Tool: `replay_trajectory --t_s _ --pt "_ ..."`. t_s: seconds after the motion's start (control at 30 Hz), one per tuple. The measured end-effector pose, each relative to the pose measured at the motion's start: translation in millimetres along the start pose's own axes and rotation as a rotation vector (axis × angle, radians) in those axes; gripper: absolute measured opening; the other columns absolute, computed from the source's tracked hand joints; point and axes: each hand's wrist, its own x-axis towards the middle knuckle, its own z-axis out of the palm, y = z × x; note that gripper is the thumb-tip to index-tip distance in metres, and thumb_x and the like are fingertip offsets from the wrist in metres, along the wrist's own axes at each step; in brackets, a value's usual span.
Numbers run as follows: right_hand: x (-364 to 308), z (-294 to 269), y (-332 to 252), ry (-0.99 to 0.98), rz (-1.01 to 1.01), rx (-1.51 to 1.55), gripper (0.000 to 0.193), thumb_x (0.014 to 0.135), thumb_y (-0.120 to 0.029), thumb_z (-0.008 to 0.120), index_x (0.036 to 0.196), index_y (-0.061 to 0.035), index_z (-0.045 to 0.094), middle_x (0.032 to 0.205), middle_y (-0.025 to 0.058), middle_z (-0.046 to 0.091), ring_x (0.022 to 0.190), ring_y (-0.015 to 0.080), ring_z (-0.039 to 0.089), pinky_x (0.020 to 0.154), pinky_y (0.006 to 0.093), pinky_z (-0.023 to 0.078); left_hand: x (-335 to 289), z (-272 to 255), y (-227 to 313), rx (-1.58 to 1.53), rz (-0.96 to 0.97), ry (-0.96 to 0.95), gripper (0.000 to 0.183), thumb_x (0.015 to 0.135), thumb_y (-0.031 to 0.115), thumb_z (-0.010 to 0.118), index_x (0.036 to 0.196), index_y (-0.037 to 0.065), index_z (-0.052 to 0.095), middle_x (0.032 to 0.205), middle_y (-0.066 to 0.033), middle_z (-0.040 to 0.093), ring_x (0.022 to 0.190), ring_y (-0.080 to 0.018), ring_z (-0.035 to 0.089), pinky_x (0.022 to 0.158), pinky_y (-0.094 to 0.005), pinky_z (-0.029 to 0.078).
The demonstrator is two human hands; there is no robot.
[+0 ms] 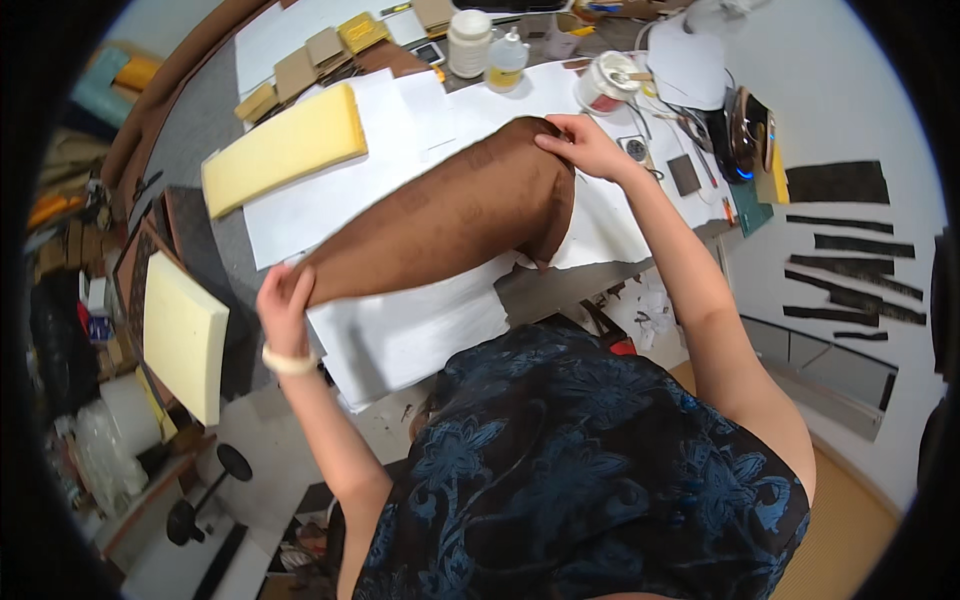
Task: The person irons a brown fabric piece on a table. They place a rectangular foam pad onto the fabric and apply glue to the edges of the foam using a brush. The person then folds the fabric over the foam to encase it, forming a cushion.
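Note:
A soft sheet of brown patterned cloth or leather [440,215] is stretched between my two hands over the worktable. My left hand [286,300], with a pale bangle at the wrist, pinches its near left end. At the far right corner my right hand [590,148] grips the edge, thumb on top and fingers behind. The sheet's right side folds over and droops toward the table's front edge. White paper [400,345] lies beneath it. Beyond the sheet, to the left, rests a pale yellow foam slab [290,145].
A white tub with a brush [607,83], a squeeze bottle [507,65] and a white jar [469,45] stand at the back. Brown blocks [295,75] lie back left. Another foam slab [185,335] leans left of the table. Black strips [850,250] hang on the right wall.

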Motion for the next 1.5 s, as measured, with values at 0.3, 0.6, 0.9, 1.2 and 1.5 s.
replay_trajectory --t_s 0.3,0.6,0.9,1.2,1.5 --pt "153.8 27.3 167.6 0.392 0.148 -0.114 0.043 0.096 -0.029 0.077 0.131 -0.0056 0.070 0.105 0.0083 0.077 0.091 0.0195 0.072 0.087 0.0341 0.057 204.9 67.8 -194.6 0.037 -0.138 0.134 0.021 0.097 0.011 0.077 0.115 0.000 0.074 0.102 -0.0060 0.077 0.092 -0.0122 0.069 0.084 -0.0280 0.056" --pt "-26.9 74.1 228.0 0.624 0.619 -0.290 0.051 0.091 -0.043 0.075 0.117 -0.0007 0.067 0.106 0.0164 0.073 0.100 0.0328 0.071 0.088 0.0438 0.056 -18.0 92.1 -273.2 0.370 -0.397 0.483 0.044 0.089 0.038 0.085 0.103 0.000 0.070 0.091 -0.0062 0.066 0.079 -0.0165 0.058 0.077 -0.0336 0.053" --pt "-74.2 144.9 212.4 0.632 0.492 0.439 0.016 0.101 -0.017 0.069 0.103 -0.0019 0.064 0.091 0.0059 0.073 0.077 0.0133 0.065 0.077 0.0281 0.054 -41.5 142.2 -248.3 0.006 -0.098 0.403 0.016 0.094 0.010 0.076 0.092 0.004 0.062 0.090 -0.0039 0.064 0.080 -0.0105 0.053 0.072 -0.0301 0.047" --pt "-82.9 125.0 189.8 0.510 0.632 -0.280 0.054 0.091 -0.046 0.078 0.118 -0.0023 0.060 0.086 0.0134 0.071 0.083 0.0339 0.071 0.080 0.0448 0.057 -23.2 140.7 -206.6 -0.183 -0.353 0.361 0.018 0.105 0.015 0.067 0.096 0.006 0.054 0.096 -0.0106 0.075 0.080 -0.0107 0.062 0.068 -0.0288 0.049" --pt "-90.1 163.0 211.7 0.688 0.396 0.114 0.021 0.097 -0.019 0.072 0.102 -0.0025 0.061 0.079 0.0099 0.069 0.073 0.0226 0.067 0.068 0.0373 0.053 -41.5 125.0 -233.2 -0.051 -0.481 0.362 0.017 0.099 0.014 0.076 0.100 -0.001 0.067 0.097 -0.0095 0.077 0.082 -0.0155 0.068 0.075 -0.0314 0.055"
